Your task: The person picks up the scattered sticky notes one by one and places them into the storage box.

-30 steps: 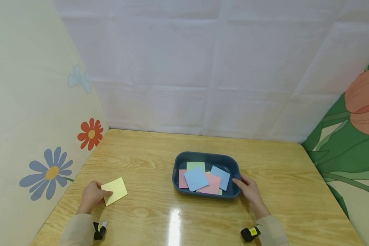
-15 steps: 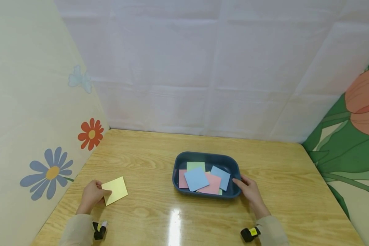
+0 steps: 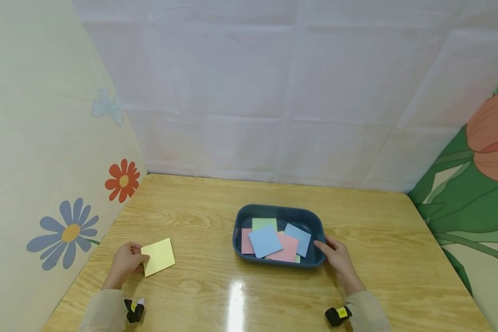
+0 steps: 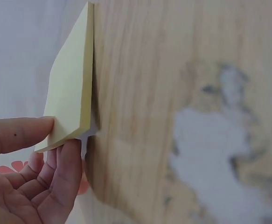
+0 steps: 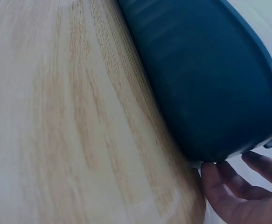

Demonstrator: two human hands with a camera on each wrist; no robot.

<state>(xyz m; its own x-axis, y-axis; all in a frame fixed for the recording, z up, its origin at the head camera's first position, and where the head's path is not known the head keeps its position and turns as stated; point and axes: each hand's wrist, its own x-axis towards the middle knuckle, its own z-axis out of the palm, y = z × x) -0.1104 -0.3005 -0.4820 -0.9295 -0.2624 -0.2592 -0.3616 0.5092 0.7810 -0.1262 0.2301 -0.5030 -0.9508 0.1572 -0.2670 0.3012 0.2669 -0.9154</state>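
Observation:
At the left of the table, my left hand pinches a yellow sticky-note pad by its near-left corner. The left wrist view shows the thumb on the pad's upper face and fingers beneath, with the far edge close to the tabletop. My right hand holds the right end of a dark blue plastic bin, thumb over the rim. Its other fingers touch the outer wall of the bin in the right wrist view. Inside lie overlapping blue, pink and green sticky-note pads.
The wooden table runs back to a white cloth. Flower-printed panels stand at the left and right sides. Bare tabletop lies between the yellow pad and the bin.
The yellow pad has shifted slightly right and turned a little in my left hand, with less of the thumb over it. My right hand and the bin have stayed put.

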